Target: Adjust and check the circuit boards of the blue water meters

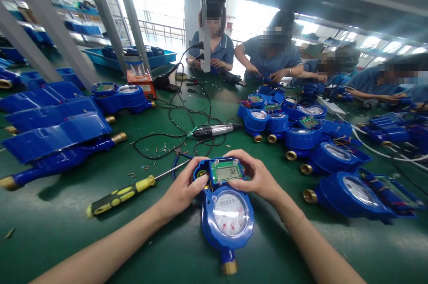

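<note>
A blue water meter lies in front of me on the green bench, its brass-ended pipe pointing toward me. Its open upper housing shows a green circuit board with a small display. My left hand grips the left side of that housing, thumb near the wires inside. On the other side my right hand holds the housing, thumb at the board's lower edge. To the left lies a yellow and black screwdriver. Beyond the meter rests a corded electric screwdriver, with dark-handled pliers partly hidden behind my left hand.
Several blue meters stand grouped on the right, and more meters are stacked on the left. Black cables and small loose screws lie mid-bench. Several co-workers sit across. Grey metal posts rise at left.
</note>
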